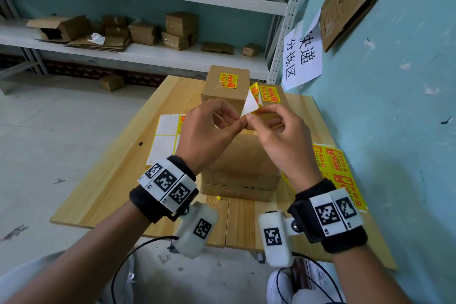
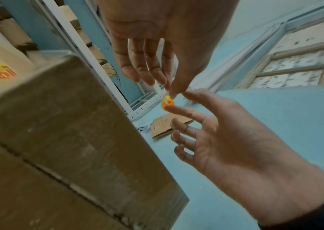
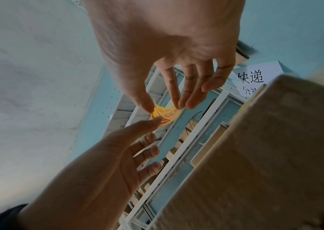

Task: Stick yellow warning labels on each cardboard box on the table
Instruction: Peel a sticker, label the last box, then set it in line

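Note:
Both hands meet above the near cardboard box (image 1: 243,163) and pinch one small yellow warning label (image 1: 255,91) whose white back (image 1: 249,104) faces me. My left hand (image 1: 237,119) grips its lower corner between thumb and forefinger. My right hand (image 1: 253,118) pinches the yellow edge right beside it. The left wrist view shows the label (image 2: 167,102) between the two hands' fingertips, and the right wrist view shows the label (image 3: 165,115) curled. A tall box (image 1: 228,96) behind carries a yellow label (image 1: 228,80). A lower box (image 1: 281,103) to its right also carries a label (image 1: 270,94).
A sheet of unused yellow labels (image 1: 338,168) lies on the wooden table (image 1: 118,180) at the right, by the blue wall. An emptied white backing sheet (image 1: 164,136) lies left of the boxes. Shelves (image 1: 148,54) with more cartons stand behind the table.

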### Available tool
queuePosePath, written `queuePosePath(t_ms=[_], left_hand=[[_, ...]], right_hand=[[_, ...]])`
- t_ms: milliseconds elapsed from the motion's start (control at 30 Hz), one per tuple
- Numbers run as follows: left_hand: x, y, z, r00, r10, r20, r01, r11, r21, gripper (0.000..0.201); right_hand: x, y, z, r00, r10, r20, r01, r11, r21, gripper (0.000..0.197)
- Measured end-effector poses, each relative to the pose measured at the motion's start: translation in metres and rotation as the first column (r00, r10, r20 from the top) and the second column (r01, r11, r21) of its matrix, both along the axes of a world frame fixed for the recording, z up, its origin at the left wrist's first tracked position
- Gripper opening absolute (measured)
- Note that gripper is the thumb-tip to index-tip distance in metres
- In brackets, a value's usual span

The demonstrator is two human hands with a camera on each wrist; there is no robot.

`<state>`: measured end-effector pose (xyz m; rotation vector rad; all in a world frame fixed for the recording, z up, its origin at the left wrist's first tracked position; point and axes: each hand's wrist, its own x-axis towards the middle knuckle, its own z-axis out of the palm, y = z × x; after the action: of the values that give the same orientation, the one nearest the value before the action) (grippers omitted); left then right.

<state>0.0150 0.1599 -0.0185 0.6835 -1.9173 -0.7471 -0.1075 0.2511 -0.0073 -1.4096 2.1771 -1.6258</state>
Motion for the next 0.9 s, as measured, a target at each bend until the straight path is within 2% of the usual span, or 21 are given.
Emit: queuePosePath(t_ms=[133, 300, 600, 900], left_hand=[[0.003, -0.006, 0.003, 0.999, -0.007, -0.038, 0.013, 0.986, 0.165, 0.017], [0.007, -0.009, 0.005, 0.993, -0.113, -0.016, 0.112, 0.941, 0.320, 0.018], [0.013, -0.010, 0.010, 0.972, -0.226, 0.062, 0.185, 0.901, 0.393, 0.022], [0.020, -0.012, 0.012, 0.952, -0.281, 0.119, 0.211, 0.887, 0.410, 0.020]], right_hand=[[-0.005, -0.001, -0.003, 0.998, -0.018, -0.065, 0.017, 1.000, -0.009, 0.026], [-0.011, -0.002, -0.007, 0.989, -0.039, -0.145, 0.037, 0.999, -0.017, 0.022], [-0.018, -0.002, -0.005, 0.986, -0.054, -0.160, 0.050, 0.998, -0.027, 0.008], [-0.022, 0.002, -0.005, 0.986, -0.061, -0.158, 0.064, 0.998, 0.019, 0.013]])
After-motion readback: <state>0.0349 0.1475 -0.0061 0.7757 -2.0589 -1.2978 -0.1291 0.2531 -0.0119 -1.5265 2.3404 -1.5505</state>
